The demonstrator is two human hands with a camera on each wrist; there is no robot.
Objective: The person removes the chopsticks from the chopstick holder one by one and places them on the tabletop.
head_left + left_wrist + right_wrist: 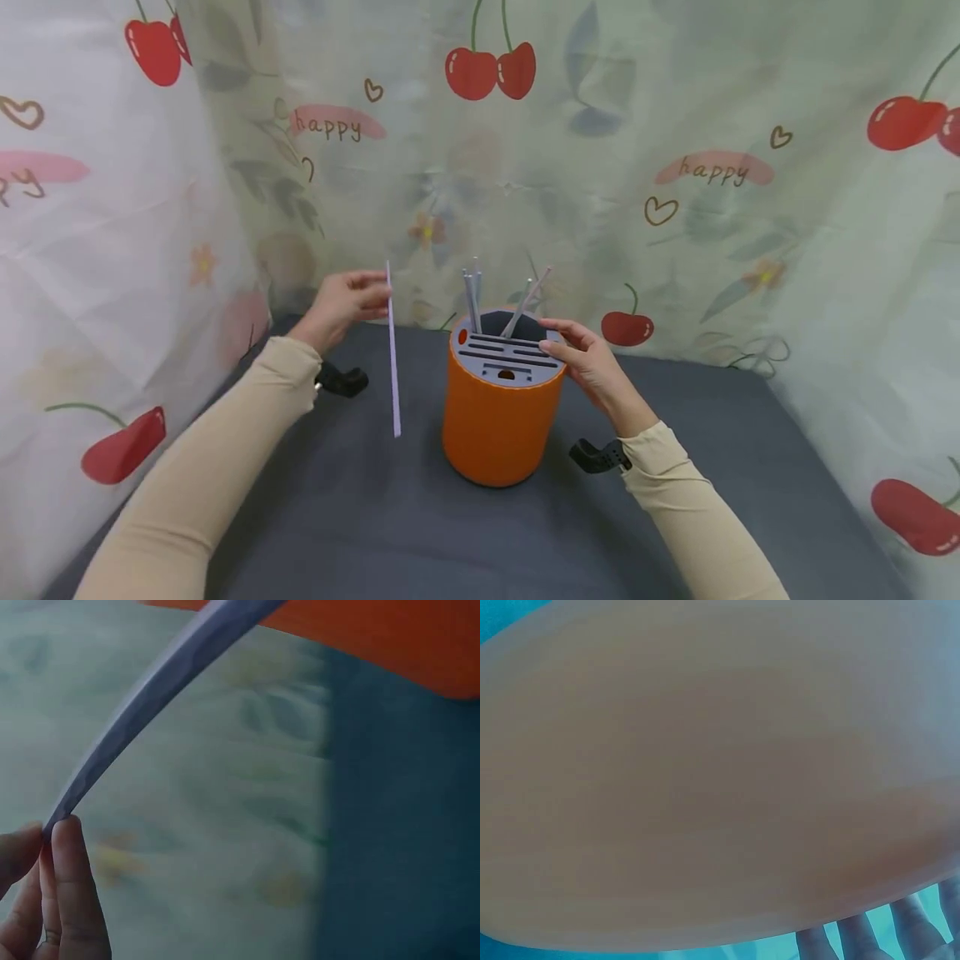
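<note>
While left hand (341, 304) pinches its top | lilac strip (393, 358) hangs below

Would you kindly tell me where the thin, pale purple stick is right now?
In the head view, the thin, pale purple stick is left of the orange cylindrical holder, pinched near its top by the left hand.

Dark grey tabletop (360, 517), seemingly cloth-covered; orange holder (498, 425) upright on it.
</note>
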